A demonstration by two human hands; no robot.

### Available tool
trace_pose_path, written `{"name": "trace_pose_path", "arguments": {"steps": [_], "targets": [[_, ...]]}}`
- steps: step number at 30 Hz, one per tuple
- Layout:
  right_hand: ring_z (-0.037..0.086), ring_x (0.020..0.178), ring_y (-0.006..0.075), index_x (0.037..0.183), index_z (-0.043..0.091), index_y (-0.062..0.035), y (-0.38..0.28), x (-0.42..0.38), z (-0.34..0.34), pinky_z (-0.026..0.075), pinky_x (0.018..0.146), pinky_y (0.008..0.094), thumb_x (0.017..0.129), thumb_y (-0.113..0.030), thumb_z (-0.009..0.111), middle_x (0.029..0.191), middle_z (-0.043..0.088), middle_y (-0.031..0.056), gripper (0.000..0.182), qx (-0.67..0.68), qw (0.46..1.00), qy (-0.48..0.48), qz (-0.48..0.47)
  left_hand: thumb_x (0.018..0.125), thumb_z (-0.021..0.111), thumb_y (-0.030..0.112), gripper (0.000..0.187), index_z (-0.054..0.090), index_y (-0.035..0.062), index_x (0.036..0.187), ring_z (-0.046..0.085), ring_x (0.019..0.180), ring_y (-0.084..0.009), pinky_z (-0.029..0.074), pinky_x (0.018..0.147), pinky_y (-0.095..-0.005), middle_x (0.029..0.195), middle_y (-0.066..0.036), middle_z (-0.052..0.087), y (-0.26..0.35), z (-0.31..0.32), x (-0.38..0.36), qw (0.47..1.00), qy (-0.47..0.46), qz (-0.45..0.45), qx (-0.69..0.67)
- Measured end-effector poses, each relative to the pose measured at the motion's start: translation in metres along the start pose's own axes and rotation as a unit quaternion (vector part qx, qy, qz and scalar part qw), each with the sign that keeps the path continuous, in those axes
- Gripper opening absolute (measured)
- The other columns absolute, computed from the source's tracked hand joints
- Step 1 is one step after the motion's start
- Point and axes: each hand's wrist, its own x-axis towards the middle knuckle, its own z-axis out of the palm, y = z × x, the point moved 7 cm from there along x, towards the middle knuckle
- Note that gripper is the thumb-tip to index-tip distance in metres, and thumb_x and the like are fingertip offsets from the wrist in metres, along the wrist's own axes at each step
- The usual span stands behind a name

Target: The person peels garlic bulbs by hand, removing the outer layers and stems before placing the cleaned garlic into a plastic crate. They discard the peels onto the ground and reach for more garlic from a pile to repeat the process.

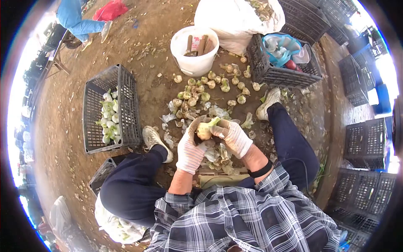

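An onion [204, 132] with pale yellowish skin and a short green stem is held up in front of my body. My left hand [191, 147], in a striped glove with a grey-brown palm coating, is wrapped round the bulb from the left. My right hand [236, 137], gloved the same way, grips it near the stem from the right; whether a small tool sits in these fingers cannot be made out. Below and around the hands lie loose papery skins [218, 153]. Just beyond them, several unpeeled onions [205, 96] are scattered on the dirt floor.
On the left stands a black crate [129, 105] holding peeled white onions [110, 115]. Ahead are a white bucket [195, 63] with tools, a white sack [222, 25], and a crate [289, 80] with plastic bags. Crates [364, 145] line the right. A person's leg [79, 21] shows far left.
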Motion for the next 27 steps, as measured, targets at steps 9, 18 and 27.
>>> {"name": "trace_pose_path", "arguments": {"steps": [9,18,27], "targets": [[0.056,0.084,0.0106,0.108,0.063,-0.0008,-0.001,0.002,-0.014,0.049,0.077,0.0285,0.093,-0.004,0.054,0.097,0.064,0.0014,0.018,-0.254,0.957,0.071,-0.122,0.082,0.071,0.017,0.048,0.058,-0.003,0.124,0.065,0.073,-0.0144,0.055,0.064,-0.0264,0.095,-0.011,0.067,-0.006,0.001,-0.007,0.973,-0.023,-0.152,-0.169],[0.055,0.079,0.0102,0.104,0.062,-0.0015,-0.002,-0.004,-0.006,0.049,0.072,0.0267,0.089,-0.004,0.065,0.09,0.062,0.0039,0.015,-0.195,0.962,0.125,-0.143,0.084,0.077,0.016,0.066,0.046,-0.0023,0.139,0.064,0.1,-0.0187,0.056,0.083,-0.0289,0.118,-0.011,0.062,-0.016,-0.005,0.001,0.998,0.035,-0.044,-0.032],[0.062,0.084,0.0211,0.113,0.057,0.0017,0.035,0.028,-0.042,0.052,0.074,0.0333,0.087,-0.007,0.061,0.096,0.063,0.0121,0.027,-0.031,0.981,0.189,0.001,0.071,0.087,0.011,0.071,0.052,0.0042,0.133,0.064,0.104,-0.0232,0.056,0.083,-0.0341,0.119,-0.01,0.063,-0.019,0.003,-0.001,0.962,-0.057,-0.1,-0.249]]}}
